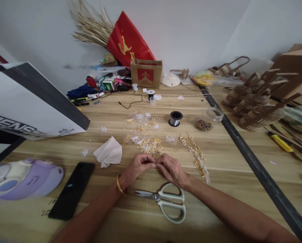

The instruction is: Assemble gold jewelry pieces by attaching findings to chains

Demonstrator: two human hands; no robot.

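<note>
Shiny pieces (150,145) lie heaped, longest sideways; left hand (141,165) and right hand (173,169) pinch narrowly, contents unclear.

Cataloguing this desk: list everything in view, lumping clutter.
Small parts: many, gold/silver, centre
Strands: several, gold/silver, right
Scissors: one, pale-handled, front
Spool: one, black, centre
Jar: one, clear, right
Baskets: several, brown, right
Tool: one, yellow, right
Boxes: two, white/brown, sides
Phone: one, black, left
Bottle: one, lilac, left
Tissue: one, pale, left
Bags: two, red/brown, rear
Stalks: many, tan, rear
Clutter: many, mixed, rear
Table: one, wooden, beneath
Hands: two, bare, centre
</note>
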